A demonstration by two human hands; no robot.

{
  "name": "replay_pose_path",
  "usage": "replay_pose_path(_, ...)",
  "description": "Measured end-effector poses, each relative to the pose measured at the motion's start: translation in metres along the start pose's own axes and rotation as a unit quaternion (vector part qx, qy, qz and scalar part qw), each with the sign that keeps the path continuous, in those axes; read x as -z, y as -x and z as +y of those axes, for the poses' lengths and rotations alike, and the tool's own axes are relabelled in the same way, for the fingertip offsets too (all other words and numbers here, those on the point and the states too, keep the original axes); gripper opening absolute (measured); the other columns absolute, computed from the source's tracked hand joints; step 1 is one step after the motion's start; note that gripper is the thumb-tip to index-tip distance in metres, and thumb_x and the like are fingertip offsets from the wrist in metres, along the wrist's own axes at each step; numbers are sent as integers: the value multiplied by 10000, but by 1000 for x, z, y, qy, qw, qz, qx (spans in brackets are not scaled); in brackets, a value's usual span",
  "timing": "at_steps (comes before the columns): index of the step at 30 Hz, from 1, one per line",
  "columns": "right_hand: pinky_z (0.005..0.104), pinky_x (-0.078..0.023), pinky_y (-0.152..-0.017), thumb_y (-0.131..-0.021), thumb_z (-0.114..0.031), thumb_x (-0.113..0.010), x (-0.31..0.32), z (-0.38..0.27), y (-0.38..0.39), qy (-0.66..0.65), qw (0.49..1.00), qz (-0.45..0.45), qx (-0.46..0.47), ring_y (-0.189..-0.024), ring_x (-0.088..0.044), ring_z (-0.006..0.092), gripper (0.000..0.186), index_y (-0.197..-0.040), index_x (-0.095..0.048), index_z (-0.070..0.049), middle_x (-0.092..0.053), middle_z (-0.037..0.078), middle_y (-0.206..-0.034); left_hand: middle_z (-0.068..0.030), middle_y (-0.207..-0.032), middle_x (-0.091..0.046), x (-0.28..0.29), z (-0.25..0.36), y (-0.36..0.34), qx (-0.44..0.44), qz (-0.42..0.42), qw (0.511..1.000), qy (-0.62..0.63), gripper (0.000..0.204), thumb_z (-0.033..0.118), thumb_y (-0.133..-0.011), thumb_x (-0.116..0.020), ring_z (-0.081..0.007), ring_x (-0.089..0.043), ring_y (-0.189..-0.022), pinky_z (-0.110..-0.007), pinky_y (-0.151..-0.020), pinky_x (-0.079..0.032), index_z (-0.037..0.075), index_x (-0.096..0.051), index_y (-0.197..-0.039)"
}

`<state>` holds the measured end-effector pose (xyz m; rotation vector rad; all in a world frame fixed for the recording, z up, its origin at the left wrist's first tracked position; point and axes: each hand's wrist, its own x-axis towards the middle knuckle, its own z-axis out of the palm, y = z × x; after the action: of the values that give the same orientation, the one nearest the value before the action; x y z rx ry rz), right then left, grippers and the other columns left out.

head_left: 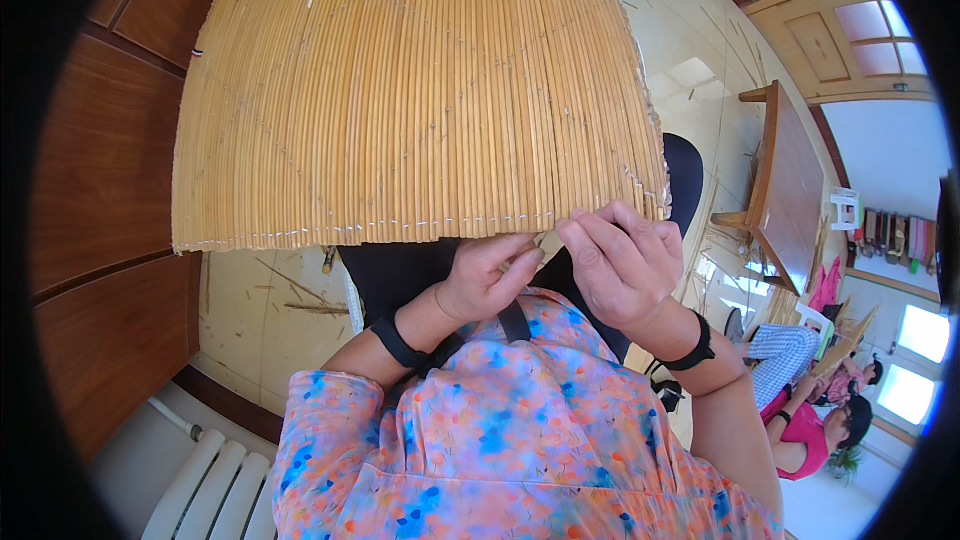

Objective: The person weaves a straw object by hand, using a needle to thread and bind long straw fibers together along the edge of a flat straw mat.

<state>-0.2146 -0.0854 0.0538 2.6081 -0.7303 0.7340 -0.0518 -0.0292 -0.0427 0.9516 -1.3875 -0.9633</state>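
Note:
A large mat of straw-coloured stalks (400,100) spreads out before me over my lap, its stalks lying side by side and running away from me. White stitches line its near edge. My left hand (485,280) is at that edge near the middle, thumb and fingers pressed together, with some fingertips hidden under the mat. Close on its right, my right hand (628,262) has bent fingers pinched at the near edge. Whatever thread or needle may be between these fingers is too small or hidden to make out.
Brown wooden cabinets (110,160) stand close on the left, a white radiator (215,490) at lower left. Stalk scraps litter the tiled floor (255,330). To the right are a wooden table (795,180), a white stool (845,210) and seated people, one in a pink top (800,440).

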Motion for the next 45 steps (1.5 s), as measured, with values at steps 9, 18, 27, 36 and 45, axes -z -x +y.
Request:
replay_pose_path(9,263,-333,-573,-704,-163,-657,0,0,0,-8,1000,7,-2,-768,-630,156,229,-921,-702,-103,-670,-9,-904,-109,-763,-612,3,1,0,4,-16,1000,16,189,28,-868,-584,-223,-614,-664,-311,-609,-488,-22,-636,-1043)
replay_pose_path(18,262,-332,-568,-691,-160,-652,1,1,-1,4,1000,0,4,-776,-631,156,249,-926,-709,-104,-673,-7,-910,-106,-772,-629,-1,-2,2,-16,8,1000,-13,229,10,-843,-615,-215,-626,-666,-306,-613,-496,-36,-628,-1067)
replay_pose_path(27,253,-325,-542,-695,-152,-648,-2,-1,2,-2,1000,5,0,-779,-634,161,256,-935,-719,-100,-680,-2,-923,-91,-677,-619,-21,-10,4,-21,108,994,10,70,15,-830,-643,-213,-604,-575,-300,-550,-478,-13,-633,-893)
replay_pose_path(36,258,-333,-546,-681,-167,-661,-5,-1,3,-6,1000,26,-3,-763,-639,161,253,-919,-719,-104,-681,-3,-897,-68,-667,-625,-18,-8,8,63,93,991,72,46,42,-843,-654,-161,-595,-584,-284,-556,-480,-1,-641,-836)
replay_pose_path(45,262,-334,-549,-683,-194,-657,-4,0,2,-5,1000,21,-4,-756,-634,157,247,-907,-713,-104,-678,-4,-887,-60,-750,-643,-11,-13,13,157,7,968,195,185,76,-943,-559,-102,-587,-642,-248,-595,-495,-54,-629,-1055)
